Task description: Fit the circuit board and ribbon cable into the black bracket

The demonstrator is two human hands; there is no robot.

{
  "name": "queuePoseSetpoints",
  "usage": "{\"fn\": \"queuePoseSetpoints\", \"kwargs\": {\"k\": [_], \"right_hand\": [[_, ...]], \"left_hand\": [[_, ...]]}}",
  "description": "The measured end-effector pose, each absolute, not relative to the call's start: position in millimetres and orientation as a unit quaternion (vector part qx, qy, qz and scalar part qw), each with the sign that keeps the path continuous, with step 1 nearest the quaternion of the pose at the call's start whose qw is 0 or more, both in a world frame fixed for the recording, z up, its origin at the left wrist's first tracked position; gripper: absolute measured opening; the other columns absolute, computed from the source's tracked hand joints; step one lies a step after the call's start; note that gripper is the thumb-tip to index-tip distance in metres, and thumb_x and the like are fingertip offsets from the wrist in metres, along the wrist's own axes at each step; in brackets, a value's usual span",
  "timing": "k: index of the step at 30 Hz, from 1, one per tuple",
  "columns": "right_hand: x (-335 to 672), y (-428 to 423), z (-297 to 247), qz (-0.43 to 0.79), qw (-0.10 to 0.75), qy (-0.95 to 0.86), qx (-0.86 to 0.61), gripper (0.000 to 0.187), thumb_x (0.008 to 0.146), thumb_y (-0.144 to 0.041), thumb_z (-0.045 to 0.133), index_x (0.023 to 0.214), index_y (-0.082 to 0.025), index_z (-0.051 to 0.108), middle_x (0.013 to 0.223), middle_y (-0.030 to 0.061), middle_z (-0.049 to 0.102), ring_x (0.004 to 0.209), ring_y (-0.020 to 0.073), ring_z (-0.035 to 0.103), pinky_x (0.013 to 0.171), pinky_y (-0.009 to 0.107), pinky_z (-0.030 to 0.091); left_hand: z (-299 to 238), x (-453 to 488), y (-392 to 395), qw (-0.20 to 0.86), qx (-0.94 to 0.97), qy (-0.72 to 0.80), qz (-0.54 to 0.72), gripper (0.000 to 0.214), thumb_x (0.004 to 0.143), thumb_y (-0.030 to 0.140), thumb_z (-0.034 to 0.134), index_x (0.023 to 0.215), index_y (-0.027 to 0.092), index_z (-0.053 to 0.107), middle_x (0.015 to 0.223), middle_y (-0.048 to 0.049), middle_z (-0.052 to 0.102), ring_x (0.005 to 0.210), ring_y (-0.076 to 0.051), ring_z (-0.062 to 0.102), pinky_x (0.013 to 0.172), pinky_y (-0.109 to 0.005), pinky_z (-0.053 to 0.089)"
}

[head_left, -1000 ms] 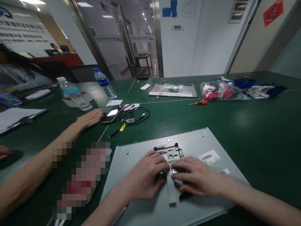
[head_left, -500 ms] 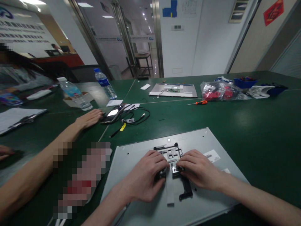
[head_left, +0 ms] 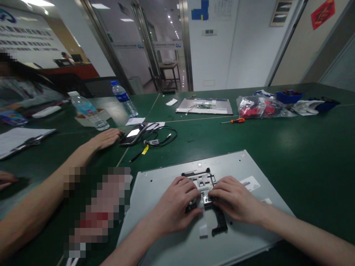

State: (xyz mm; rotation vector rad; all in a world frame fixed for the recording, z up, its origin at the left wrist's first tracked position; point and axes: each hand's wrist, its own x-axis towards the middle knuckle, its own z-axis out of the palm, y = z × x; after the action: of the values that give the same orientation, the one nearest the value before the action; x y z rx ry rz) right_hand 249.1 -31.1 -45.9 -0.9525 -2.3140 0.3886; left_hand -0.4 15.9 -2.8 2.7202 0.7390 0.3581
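A small black-and-metal mechanism (head_left: 204,180), perhaps part of a disc drive, lies on a large grey metal panel (head_left: 162,181) in front of me. My left hand (head_left: 176,207) is closed at its left side, fingers curled over the edge and thumb across the pale flat ribbon cable (head_left: 203,231). On the opposite side, my right hand (head_left: 235,199) pinches the mechanism near its shiny metal block. A curved black arm of the mechanism (head_left: 220,223) sticks out below the right fingers. My fingers hide what lies directly under them.
Another person's hand (head_left: 107,139) rests beside a phone (head_left: 132,136) at the left. Near it are a coiled black cable (head_left: 166,145) and water bottles (head_left: 90,111). Farther back lie an orange screwdriver (head_left: 237,120), a second panel (head_left: 203,110) and a plastic bag with red items (head_left: 263,107).
My left thumb has shifted right, over the ribbon cable, so less of the ribbon shows. My right hand and the panel stay nearly still.
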Motion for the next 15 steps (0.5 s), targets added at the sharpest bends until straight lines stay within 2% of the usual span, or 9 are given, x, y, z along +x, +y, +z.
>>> {"fn": "queuePoseSetpoints", "kwargs": {"k": [15], "right_hand": [[249.3,-30.9,-47.2,0.152,0.304,-0.87,-0.358,0.021,0.102,-0.019,0.051,0.12,-0.019,0.062,0.106,0.0067,0.069,0.099,0.0229,0.059,0.088,0.04,0.044]], "left_hand": [[-1.6,-0.4,15.4,0.145,0.947,0.258,0.123,0.019,0.088,0.034,0.072,0.097,0.02,0.063,0.101,-0.0065,0.066,0.1,-0.028,0.057,0.099,-0.051,0.042]]}}
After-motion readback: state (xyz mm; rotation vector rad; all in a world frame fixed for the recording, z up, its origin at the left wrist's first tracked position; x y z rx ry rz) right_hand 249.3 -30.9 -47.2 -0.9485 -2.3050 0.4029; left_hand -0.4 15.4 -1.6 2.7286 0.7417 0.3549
